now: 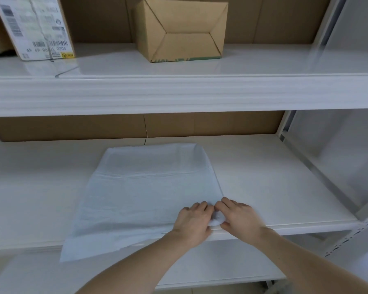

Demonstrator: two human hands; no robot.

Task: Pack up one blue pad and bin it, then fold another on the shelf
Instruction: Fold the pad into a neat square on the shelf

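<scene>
Upper shelf, far left: white labelled carton with barcodes, standing upright, partly cut by frame edge. Right of it, near middle: brown cardboard box, lying on its side, folded bottom flaps facing camera. Brown backing board behind both.

Middle shelf, centre: pale blue pad spread flat, far edge near the back board, one fold line running left-right across its far part. Near-left corner of pad hanging over front lip of shelf. Rest of pad lying on shelf surface.

Near-right corner of pad, at front lip: left hand palm down, fingers curled onto pad, grip closed on the bunched corner. Just right, touching or nearly so: right hand, fingers curled, thumb under, grip pinching same crumpled white wad of pad corner between the two hands. Both forearms reaching in from near right.

Far right: white metal upright of rack with punched holes, grey side panel behind it.

Lower shelf visible under the forearms, near bottom.
</scene>
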